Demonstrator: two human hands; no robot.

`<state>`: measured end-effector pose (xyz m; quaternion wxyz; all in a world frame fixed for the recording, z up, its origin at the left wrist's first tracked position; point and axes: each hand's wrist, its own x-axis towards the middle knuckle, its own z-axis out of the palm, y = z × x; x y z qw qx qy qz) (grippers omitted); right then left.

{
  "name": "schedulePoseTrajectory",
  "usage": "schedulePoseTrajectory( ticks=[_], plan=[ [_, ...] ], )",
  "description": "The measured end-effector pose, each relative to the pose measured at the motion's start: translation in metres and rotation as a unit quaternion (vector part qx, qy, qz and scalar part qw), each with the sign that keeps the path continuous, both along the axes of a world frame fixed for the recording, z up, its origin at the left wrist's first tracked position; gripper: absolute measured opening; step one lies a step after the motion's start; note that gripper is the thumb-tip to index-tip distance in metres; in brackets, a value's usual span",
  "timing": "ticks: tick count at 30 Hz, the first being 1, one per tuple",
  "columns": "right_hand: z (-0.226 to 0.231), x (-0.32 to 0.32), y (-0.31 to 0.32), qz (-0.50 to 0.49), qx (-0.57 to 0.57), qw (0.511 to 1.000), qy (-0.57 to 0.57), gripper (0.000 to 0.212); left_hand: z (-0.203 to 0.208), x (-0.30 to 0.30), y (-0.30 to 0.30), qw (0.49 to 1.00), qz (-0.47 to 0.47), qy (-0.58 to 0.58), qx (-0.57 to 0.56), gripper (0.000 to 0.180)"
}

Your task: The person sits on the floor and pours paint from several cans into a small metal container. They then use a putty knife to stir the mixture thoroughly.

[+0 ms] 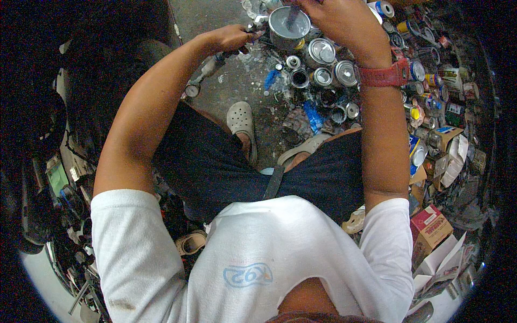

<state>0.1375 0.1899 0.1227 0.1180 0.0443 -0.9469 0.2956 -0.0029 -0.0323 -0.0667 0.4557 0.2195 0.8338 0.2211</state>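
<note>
My left hand (pixel 235 39), at the top of the view, is closed round a spray gun (pixel 211 68). A small round gauge (pixel 192 90) sits at the lower end of the gun. Just right of the gun's metal front, a round cup (pixel 283 24) holds grey liquid; whether it is joined to the gun cannot be made out. Over the cup's right rim is my right hand (pixel 331 17), with a red watch on the wrist. A dark, flat strip (pixel 292 15) reaches down from its fingers into the cup. Those fingers are partly cut off by the top edge.
Several open and lidded paint cans (pixel 321 51) crowd the paint-stained floor (pixel 212 105) below the cup. Many more cans and jars lie along the right, with a red-and-brown box (pixel 432 226). Light clogs (pixel 241 121) are on my feet. Dark clutter fills the left.
</note>
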Motion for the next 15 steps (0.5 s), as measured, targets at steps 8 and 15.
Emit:
schedulePoseTrajectory(
  ticks=[8,15],
  plan=[
    [0.0039,0.0014,-0.001,-0.003,-0.022,1.0,0.003,0.033,-0.0004,0.0017,-0.0008,1.0,0.015,0.007,0.01,0.078],
    [0.0002,-0.0016,-0.0003,-0.001,-0.019,0.999,-0.031,0.033,0.0041,0.0029,0.0003,1.0,0.016,-0.003,-0.003,0.081]
  ],
)
